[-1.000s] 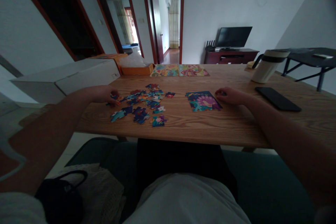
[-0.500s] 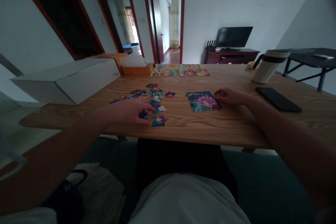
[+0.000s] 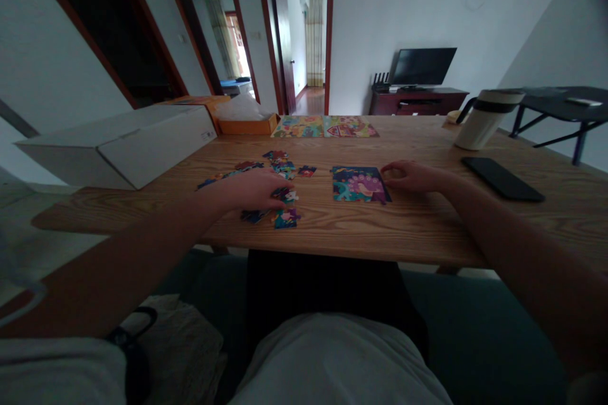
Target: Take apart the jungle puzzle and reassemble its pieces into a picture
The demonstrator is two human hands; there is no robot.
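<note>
My left hand (image 3: 256,190) lies over a pile of loose jigsaw pieces (image 3: 285,169), its fingers apart from the thumb and partly covering several pieces. Just below its thumb is a teal and purple piece (image 3: 286,218). A single dark piece with a red and white print (image 3: 306,171) lies apart, to the right of the pile. The joined section of jigsaw puzzle (image 3: 360,185), dark blue with a pink-purple figure, lies flat. My right hand (image 3: 411,176) rests on the table with loosely bent fingers, fingertips at the section's right edge.
A long white box (image 3: 152,139) and an orange tray with clear plastic (image 3: 247,125) stand at the left. Colourful picture sheets (image 3: 325,127) lie at the far edge. On the right are a black phone-like slab (image 3: 502,178) and a white flask (image 3: 487,121).
The joined puzzle section has shifted slightly left and turned squarer to me, with my right hand following at its edge. My left hand has moved up and right over the loose pieces.
</note>
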